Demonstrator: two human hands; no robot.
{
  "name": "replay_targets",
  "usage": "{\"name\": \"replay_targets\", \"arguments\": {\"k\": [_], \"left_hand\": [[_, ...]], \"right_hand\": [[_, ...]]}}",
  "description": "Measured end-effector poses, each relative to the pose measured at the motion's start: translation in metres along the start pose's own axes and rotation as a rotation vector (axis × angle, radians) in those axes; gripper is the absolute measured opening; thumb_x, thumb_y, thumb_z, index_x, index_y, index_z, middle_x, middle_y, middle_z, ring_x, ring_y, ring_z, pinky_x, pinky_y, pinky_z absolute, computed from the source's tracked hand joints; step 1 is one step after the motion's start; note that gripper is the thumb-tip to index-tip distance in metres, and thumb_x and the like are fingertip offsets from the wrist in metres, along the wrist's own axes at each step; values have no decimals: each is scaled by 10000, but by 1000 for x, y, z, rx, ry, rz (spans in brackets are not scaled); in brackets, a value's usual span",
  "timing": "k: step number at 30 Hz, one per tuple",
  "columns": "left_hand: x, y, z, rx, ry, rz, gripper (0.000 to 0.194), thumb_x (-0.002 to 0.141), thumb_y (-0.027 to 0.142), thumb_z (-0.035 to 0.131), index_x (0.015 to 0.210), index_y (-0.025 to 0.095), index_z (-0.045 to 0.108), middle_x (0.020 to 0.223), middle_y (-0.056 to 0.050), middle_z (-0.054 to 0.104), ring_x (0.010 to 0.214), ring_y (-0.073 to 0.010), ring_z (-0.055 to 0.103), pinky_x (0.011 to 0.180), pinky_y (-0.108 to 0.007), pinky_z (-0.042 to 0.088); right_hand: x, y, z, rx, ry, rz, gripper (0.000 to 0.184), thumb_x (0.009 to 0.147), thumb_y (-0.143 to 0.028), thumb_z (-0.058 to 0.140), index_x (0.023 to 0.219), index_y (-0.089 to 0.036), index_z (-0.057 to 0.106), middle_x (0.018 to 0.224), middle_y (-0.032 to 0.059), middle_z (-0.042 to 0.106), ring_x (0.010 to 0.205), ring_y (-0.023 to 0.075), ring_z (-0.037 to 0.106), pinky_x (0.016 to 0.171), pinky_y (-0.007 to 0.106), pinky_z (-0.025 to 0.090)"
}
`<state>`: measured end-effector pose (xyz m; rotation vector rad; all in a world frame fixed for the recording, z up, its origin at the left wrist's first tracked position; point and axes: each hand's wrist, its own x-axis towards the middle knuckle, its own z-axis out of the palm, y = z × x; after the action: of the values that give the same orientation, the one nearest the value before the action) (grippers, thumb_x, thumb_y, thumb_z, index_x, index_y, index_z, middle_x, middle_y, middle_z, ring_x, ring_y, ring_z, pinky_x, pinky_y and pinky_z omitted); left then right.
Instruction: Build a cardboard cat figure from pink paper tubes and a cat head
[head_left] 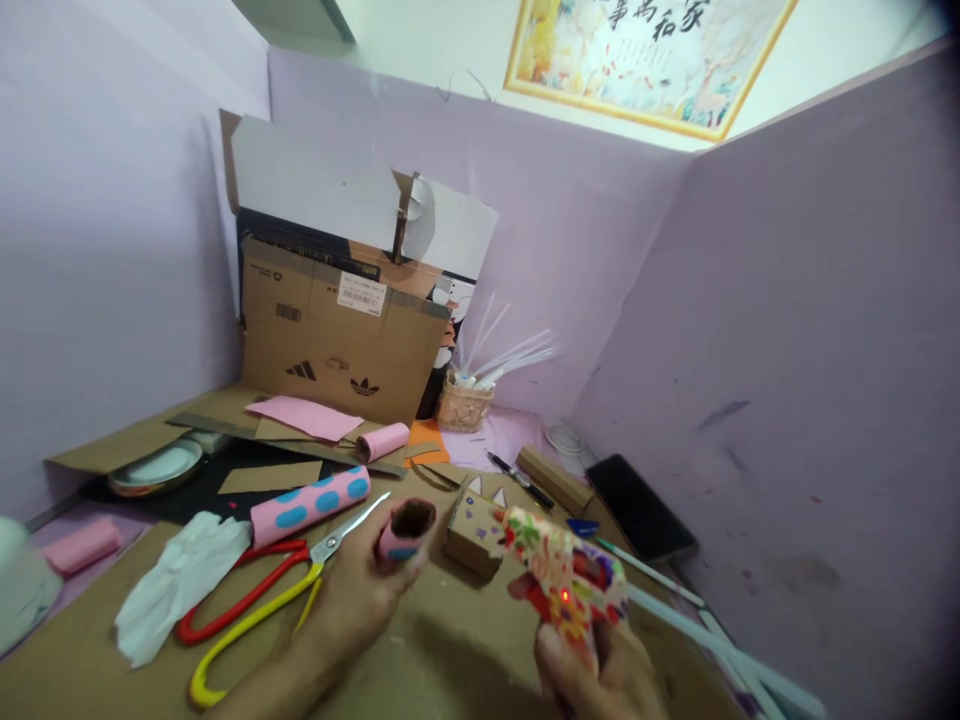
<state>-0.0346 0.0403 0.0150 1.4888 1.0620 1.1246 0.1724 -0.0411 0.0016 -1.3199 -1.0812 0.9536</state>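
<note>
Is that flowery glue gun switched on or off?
Apparently on: a small red light glows on the glue gun in the right hand. Whether its tip is hot, I cannot tell.

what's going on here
A person is working with both hands at a cardboard-covered table. The left hand grips a pink tube with its open end facing up, and the right hand holds a flowery glue gun with a red light showing. Between them sits a small cardboard box with pointed ears. Scissors lie open beside the left arm, near another pink tube with blue spots.
</note>
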Motion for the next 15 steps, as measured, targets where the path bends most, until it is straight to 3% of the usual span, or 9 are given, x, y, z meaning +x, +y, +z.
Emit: {"name": "replay_targets", "arguments": {"k": [3,5,8,11,15], "left_hand": [[-3,-3,7,-353,-133,-235,443,603,372,751,957,161,589,865,-58,645,760,-218,599,670,-320,460],[-7,-5,13,-475,-188,-313,470,559,396,778,909,137,600,778,-46,632,711,-202,591,633,-307,451],[-13,-5,19,-484,-191,-340,486,540,401,800,891,127,604,740,-39,631,707,-176,569,652,-289,430],[-15,-3,21,-461,-196,-323,486,544,397,805,898,134,601,733,-28,625,689,-156,548,646,-275,410],[-18,2,21,-457,-258,-269,407,586,391,781,845,138,595,729,-17,608,670,-134,524,621,-252,391]], "right_hand": [[18,3,-6,163,165,138,457,598,-559,708,793,-155,625,531,-32,512,325,60,373,298,185,295],[31,8,-12,221,268,253,402,537,-444,782,727,-140,601,524,-36,520,393,68,442,347,168,372],[42,14,-24,169,224,370,345,520,-349,796,704,-134,599,592,5,594,516,116,554,429,195,454],[40,11,-42,-100,152,308,271,619,-400,699,693,-150,626,639,26,633,596,164,599,508,248,477],[27,-12,-58,-717,145,232,313,659,-424,622,457,-185,615,460,44,593,545,239,580,510,306,393]]}}
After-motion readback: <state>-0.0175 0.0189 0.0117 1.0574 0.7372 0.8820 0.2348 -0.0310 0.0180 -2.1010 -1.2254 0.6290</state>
